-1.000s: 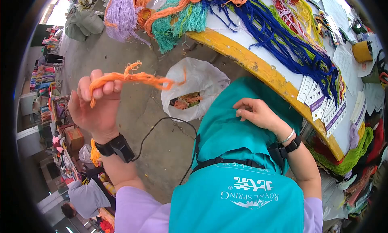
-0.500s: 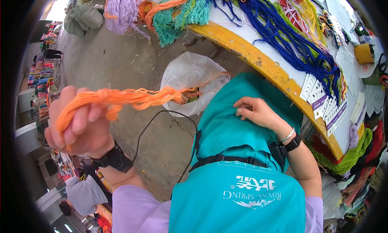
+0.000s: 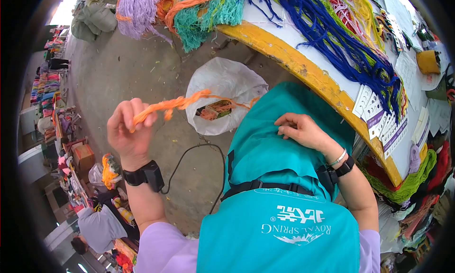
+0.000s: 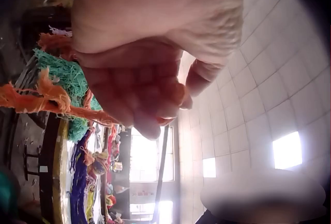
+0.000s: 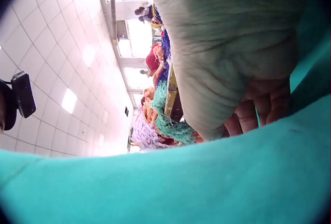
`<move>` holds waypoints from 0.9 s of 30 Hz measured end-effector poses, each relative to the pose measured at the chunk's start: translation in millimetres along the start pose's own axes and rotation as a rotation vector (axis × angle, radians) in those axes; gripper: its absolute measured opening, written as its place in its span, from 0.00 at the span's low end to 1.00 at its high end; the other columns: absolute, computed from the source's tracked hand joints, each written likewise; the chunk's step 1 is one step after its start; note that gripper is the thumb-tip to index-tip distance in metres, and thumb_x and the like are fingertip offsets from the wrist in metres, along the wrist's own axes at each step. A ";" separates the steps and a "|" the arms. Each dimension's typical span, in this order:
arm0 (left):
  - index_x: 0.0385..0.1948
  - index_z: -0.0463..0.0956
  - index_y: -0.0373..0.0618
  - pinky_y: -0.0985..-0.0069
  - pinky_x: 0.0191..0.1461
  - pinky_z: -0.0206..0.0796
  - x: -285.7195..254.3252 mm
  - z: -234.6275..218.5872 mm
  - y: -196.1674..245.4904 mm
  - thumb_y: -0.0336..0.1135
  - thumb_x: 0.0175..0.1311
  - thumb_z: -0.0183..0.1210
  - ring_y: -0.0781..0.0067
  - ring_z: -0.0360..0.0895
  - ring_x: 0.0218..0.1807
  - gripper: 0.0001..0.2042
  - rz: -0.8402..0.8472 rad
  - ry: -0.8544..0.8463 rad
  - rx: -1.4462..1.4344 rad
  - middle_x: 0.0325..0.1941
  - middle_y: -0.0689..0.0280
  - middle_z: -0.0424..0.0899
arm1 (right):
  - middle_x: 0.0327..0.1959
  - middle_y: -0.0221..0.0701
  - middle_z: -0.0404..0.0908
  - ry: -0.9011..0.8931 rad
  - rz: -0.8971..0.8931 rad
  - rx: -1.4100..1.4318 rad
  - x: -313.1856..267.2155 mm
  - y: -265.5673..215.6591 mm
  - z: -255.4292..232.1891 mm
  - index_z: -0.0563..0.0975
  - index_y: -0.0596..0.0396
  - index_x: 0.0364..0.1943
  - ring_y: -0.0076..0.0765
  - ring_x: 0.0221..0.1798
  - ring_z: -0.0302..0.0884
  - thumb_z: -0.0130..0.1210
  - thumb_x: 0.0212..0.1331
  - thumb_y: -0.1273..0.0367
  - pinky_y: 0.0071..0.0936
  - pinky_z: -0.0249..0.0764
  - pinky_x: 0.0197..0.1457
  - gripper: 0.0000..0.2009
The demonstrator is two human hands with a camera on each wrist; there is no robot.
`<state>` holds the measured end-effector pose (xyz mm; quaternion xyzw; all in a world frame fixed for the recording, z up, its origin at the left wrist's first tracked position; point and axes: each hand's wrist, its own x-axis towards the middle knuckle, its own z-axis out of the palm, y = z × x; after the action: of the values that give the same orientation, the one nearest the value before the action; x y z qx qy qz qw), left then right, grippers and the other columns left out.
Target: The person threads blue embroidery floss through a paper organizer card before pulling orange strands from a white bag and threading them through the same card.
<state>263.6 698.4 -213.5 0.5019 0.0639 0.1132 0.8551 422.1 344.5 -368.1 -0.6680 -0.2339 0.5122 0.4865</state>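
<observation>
Orange yarn (image 3: 177, 103) is pinched between the fingers and thumb of the left hand (image 3: 131, 131), stretching right across a white plastic bag (image 3: 208, 79) towards the teal apron (image 3: 258, 145). In the left wrist view, the curled fingers of the left hand (image 4: 150, 74) hold this yarn (image 4: 51, 100), which trails off to the left. The right hand (image 3: 303, 131) rests on the apron at the lap, fingers loosely bent and holding nothing. Seen from the right wrist, apron cloth partly covers the fingertips of that hand (image 5: 232, 63). Orange scraps (image 3: 208, 113) lie inside the bag.
A table with a yellow edge (image 3: 284, 53) curves along the upper right, bearing blue yarn (image 3: 327, 45), teal yarn (image 3: 189, 29) and printed cards (image 3: 374, 116). Lilac yarn (image 3: 136, 15) hangs at its far end. A black cable (image 3: 189, 147) loops from the left wrist.
The left hand first moved left and down, then back right and up, with the orange yarn still held. The yarn now appears as a narrower, twisted strand. The right hand has stayed put.
</observation>
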 end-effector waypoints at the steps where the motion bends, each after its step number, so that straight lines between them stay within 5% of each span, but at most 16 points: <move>1: 0.17 0.65 0.49 0.72 0.45 0.60 -3.3 -3.8 2.9 0.43 0.70 0.51 0.73 0.67 0.30 0.18 0.002 -0.014 -0.019 0.22 0.70 0.66 | 0.34 0.34 0.84 -0.004 0.004 0.007 1.0 0.3 0.2 0.78 0.63 0.47 0.26 0.36 0.81 0.52 0.62 0.70 0.25 0.78 0.43 0.13; 8: 0.14 0.62 0.52 0.75 0.36 0.59 -11.0 -6.4 20.7 0.44 0.70 0.52 0.76 0.67 0.23 0.20 0.145 0.033 -0.114 0.19 0.72 0.64 | 0.34 0.34 0.84 -0.024 0.012 0.012 6.0 0.9 1.4 0.77 0.63 0.47 0.25 0.36 0.81 0.53 0.63 0.69 0.24 0.78 0.43 0.13; 15: 0.13 0.60 0.50 0.72 0.28 0.60 -10.2 -19.4 -12.3 0.44 0.71 0.45 0.69 0.67 0.20 0.21 -0.005 0.073 0.057 0.17 0.67 0.63 | 0.33 0.33 0.84 0.003 0.041 0.018 5.7 3.9 1.7 0.78 0.62 0.47 0.25 0.35 0.81 0.54 0.63 0.68 0.24 0.77 0.41 0.13; 21: 0.17 0.73 0.42 0.74 0.36 0.70 3.5 -59.3 -83.6 0.39 0.71 0.48 0.71 0.78 0.27 0.19 -0.376 0.193 0.510 0.21 0.63 0.78 | 0.30 0.33 0.83 0.025 -0.004 0.008 4.3 9.7 1.1 0.78 0.61 0.45 0.26 0.33 0.81 0.56 0.61 0.68 0.26 0.76 0.40 0.12; 22: 0.21 0.76 0.42 0.74 0.38 0.74 -3.3 -81.9 -125.7 0.39 0.70 0.51 0.72 0.80 0.29 0.16 -0.625 0.259 0.580 0.23 0.64 0.80 | 0.30 0.33 0.84 0.028 0.002 0.012 3.4 8.5 0.4 0.78 0.61 0.45 0.26 0.33 0.81 0.56 0.60 0.68 0.26 0.76 0.40 0.12; 27: 0.30 0.82 0.38 0.74 0.42 0.73 -5.4 -126.0 -223.0 0.39 0.67 0.51 0.74 0.81 0.36 0.15 -0.894 0.266 0.686 0.31 0.61 0.86 | 0.28 0.32 0.83 0.051 0.000 -0.033 0.6 10.9 -2.3 0.79 0.60 0.44 0.27 0.32 0.81 0.56 0.61 0.67 0.27 0.75 0.38 0.12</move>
<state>259.2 698.4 -469.7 0.6560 0.4095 -0.2241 0.5930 422.4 339.4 -378.0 -0.6890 -0.2297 0.4910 0.4810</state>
